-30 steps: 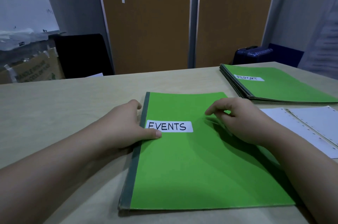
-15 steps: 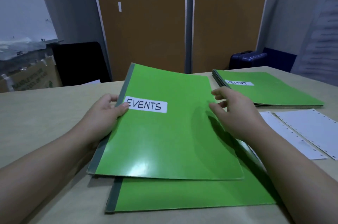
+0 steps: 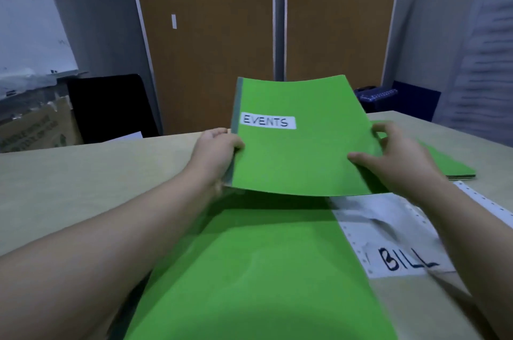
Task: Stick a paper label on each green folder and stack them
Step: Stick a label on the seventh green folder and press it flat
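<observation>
Above the tan table [image 3: 83,173], a green folder [image 3: 299,150] hangs in the air, held level between two bare hands. Its white label [image 3: 268,122] reads EVENTS and sits near the grey spine. The left hand [image 3: 215,152] pinches the spine edge, thumb on top. The right hand [image 3: 399,156] grips the opposite edge, thumb pressed on the cover, fingers curled behind. Directly below lies another green folder [image 3: 263,270], flat on the table and bearing no label on the part that shows. Beside it to the right rests a perforated paper sheet [image 3: 388,231] with BILL written on it. Farther right, partly hidden by the right hand, is what looks like a stack of green folders [image 3: 449,164].
</observation>
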